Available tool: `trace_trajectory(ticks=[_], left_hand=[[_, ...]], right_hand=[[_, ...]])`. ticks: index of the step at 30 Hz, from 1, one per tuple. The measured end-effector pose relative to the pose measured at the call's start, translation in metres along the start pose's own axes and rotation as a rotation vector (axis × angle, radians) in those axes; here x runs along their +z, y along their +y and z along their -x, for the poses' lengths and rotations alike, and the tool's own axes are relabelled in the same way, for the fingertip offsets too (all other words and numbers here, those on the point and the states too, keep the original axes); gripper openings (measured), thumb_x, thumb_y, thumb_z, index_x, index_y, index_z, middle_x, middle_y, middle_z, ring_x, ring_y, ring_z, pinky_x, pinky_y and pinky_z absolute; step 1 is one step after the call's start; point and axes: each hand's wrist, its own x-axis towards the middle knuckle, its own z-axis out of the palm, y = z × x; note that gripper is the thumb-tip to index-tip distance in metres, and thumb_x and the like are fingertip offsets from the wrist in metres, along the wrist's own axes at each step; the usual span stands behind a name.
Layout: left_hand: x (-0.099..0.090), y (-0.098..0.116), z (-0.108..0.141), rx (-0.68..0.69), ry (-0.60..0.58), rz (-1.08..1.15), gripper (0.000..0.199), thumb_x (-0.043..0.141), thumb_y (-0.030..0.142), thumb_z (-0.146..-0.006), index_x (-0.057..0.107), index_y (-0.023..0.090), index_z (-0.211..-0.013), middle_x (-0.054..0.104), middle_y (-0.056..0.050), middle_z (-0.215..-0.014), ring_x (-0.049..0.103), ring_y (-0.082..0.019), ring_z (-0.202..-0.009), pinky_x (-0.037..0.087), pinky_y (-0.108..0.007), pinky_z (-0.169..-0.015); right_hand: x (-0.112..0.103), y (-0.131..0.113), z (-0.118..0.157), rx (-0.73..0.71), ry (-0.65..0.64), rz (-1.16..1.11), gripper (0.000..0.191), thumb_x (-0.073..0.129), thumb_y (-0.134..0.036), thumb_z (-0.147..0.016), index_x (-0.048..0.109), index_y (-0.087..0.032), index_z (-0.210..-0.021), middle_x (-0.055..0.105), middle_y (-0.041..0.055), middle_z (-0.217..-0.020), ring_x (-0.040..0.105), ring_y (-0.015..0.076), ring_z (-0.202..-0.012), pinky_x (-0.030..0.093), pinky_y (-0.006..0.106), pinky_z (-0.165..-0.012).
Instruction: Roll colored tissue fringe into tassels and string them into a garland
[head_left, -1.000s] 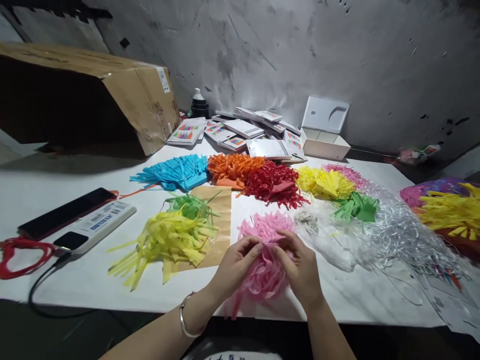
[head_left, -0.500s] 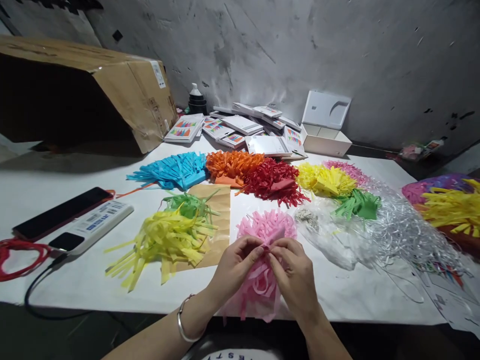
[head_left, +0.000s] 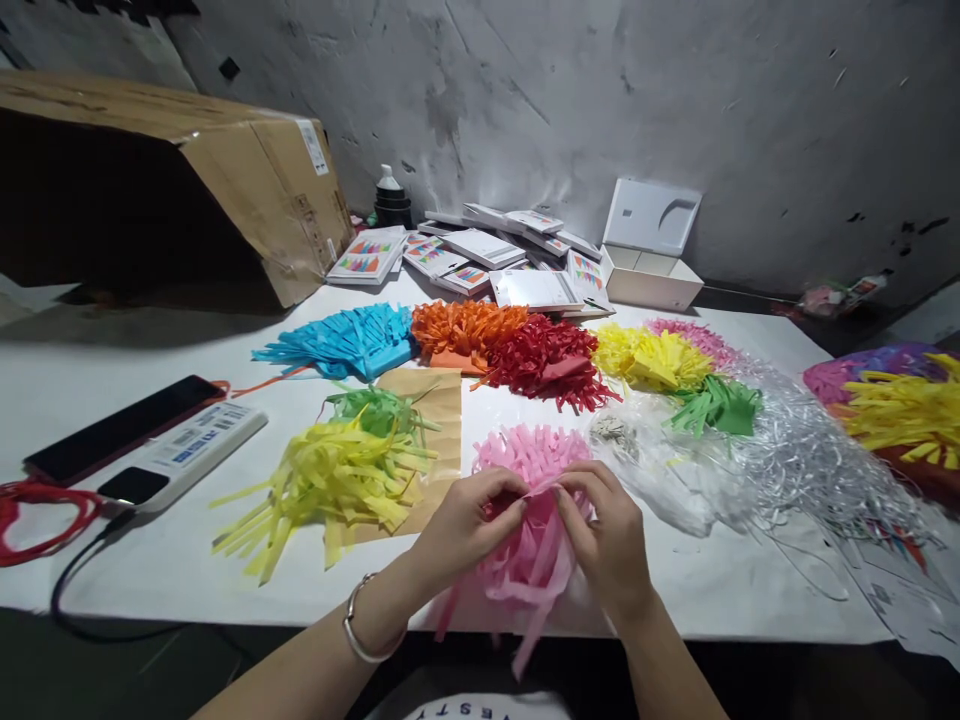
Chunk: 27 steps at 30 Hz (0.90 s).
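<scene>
Step in hand, as I judge it: working one narrow band of soft pink tissue-paper fringe [head_left: 525, 575] between the fingertips; whether I am spreading or twisting it, I cannot tell. My left hand [head_left: 459, 525] and right hand [head_left: 611, 540] each pinch the band between thumb and forefinger, one at either end, with a short pink span visible between them.

Location: the fringe lies at the front of the white-covered counter [head_left: 720, 605], below and between my hands, a few strips hanging past the near edge. A curly light-pink paper heap [head_left: 532, 448] sits just behind my fingertips; I cannot see whether the two are joined. To the left are loose yellow tissue strips [head_left: 322, 480] on flat brown paper [head_left: 444, 440]; to the right, a crumpled clear plastic bag [head_left: 679, 500].

Next move, my judgement: it calls for a light, even pinch on both sides, since the paper looks thin and could tear.

Change against half a second ago: fingertips then nearly meet; now they stand apart, and one strip hangs lower over the edge.
</scene>
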Motion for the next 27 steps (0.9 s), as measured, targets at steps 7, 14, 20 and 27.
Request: trace_trajectory(ticks=[7, 14, 20, 27], left_hand=[[-0.001, -0.011, -0.003, 0.148, 0.011, -0.159, 0.025, 0.056, 0.014, -0.085, 0.066, 0.023, -0.106, 0.071, -0.007, -0.094, 0.067, -0.019, -0.083, 0.053, -0.030, -0.073], [-0.005, -0.015, -0.008, 0.584, 0.099, -0.703, 0.017, 0.052, 0.012, -0.093, 0.066, 0.021, -0.098, 0.066, -0.009, -0.102, 0.056, -0.024, -0.096, 0.044, -0.039, -0.085], [-0.008, -0.014, -0.012, 0.602, 0.186, -0.767, 0.016, 0.049, 0.012, -0.096, 0.061, 0.019, -0.090, 0.062, -0.011, -0.111, 0.052, -0.026, -0.109, 0.042, -0.040, -0.094], [-0.024, 0.007, -0.024, 0.696, -0.057, -0.597, 0.019, 0.048, 0.003, -0.092, 0.057, 0.020, -0.092, 0.066, -0.008, -0.102, 0.055, -0.023, -0.104, 0.043, -0.038, -0.095]], right_hand=[[0.005, 0.004, 0.006, -0.155, -0.085, 0.193, 0.024, 0.047, -0.015, -0.097, 0.062, -0.021, -0.114, 0.072, 0.0083, -0.097, 0.068, 0.0215, -0.087, 0.055, 0.034, -0.077], [0.002, 0.013, -0.004, 0.352, -0.043, -0.232, 0.013, 0.058, -0.030, -0.091, 0.067, -0.021, -0.093, 0.071, 0.0022, -0.085, 0.067, 0.0178, -0.075, 0.052, 0.025, -0.065], [0.014, 0.008, 0.006, 0.122, 0.143, 0.135, 0.026, 0.050, -0.017, -0.088, 0.063, -0.020, -0.111, 0.072, 0.0084, -0.098, 0.070, 0.0231, -0.087, 0.054, 0.033, -0.076], [-0.006, 0.026, -0.003, 0.152, 0.030, 0.582, 0.027, 0.047, -0.005, -0.083, 0.067, -0.022, -0.088, 0.069, 0.0049, -0.080, 0.067, 0.0199, -0.067, 0.047, 0.027, -0.062]])
